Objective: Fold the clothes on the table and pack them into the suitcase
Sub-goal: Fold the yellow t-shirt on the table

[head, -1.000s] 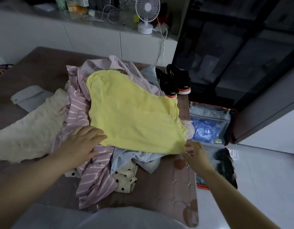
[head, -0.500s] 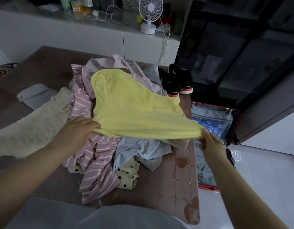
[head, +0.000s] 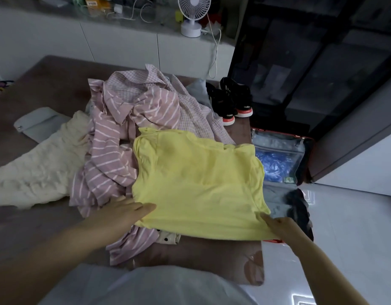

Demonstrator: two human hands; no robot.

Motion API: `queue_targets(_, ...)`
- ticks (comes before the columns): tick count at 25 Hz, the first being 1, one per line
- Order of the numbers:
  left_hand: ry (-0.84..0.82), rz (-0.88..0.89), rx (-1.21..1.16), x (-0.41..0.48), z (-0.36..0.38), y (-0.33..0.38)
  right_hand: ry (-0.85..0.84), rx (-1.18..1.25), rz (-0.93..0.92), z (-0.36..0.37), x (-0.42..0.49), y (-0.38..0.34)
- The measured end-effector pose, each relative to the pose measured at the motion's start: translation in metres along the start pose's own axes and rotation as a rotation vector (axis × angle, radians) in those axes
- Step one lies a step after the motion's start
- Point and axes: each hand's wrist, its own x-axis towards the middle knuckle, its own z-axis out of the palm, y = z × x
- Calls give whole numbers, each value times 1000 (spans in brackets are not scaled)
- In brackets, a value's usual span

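**Inspector A:** Yellow T-shirt (head: 196, 183) lies spread flat on the clothes pile at the near right part of the brown table (head: 47, 89), its right edge overhanging toward the suitcase (head: 308, 159).

**Inspector B:** Hands?

**Inspector A:** Left hand (head: 122, 216) grips the shirt's near left corner, fingers tucked under the hem. Right hand (head: 280, 225) pinches the near right corner.

**Inspector B:** Surroundings?

**Inspector A:** Pink striped shirt (head: 108, 164) just left, partly beneath; cream knit (head: 36, 172) farther left. Suitcase open on the floor, right of the table. Black sneakers (head: 229, 102) on the far table edge.
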Motion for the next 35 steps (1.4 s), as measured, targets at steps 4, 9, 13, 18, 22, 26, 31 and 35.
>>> queue_targets(4, -21, -53, -57, 6, 5, 12, -93, 334, 5, 0, -6, 13)
queue_targets(9, -215, -95, -251, 32, -37, 28, -148, 1151, -132, -2, -34, -33)
queue_targets(13, 92, -351, -991, 60, -69, 12, -114, 1030, -508, 28, -88, -114)
queue_targets(18, 523, -661, -1297, 65, -85, -22, -154, 150, -1182, 134, -127, -173)
queue_targets(22, 356, -572, -631, 55, -63, -24, -181, -438, -1230, 212, -123, -154)
queue_targets(26, 242, -502, -277, 71, -50, -19, -198, -546, -1271, 200, -117, -130)
queue_targets(31, 449, -281, -92, 111, -54, -9, -66, -212, -1128, 164, -101, -111)
queue_targets(35, 637, -546, -609, 126, -77, -28, 160, 31, -829, 132, -76, -116)
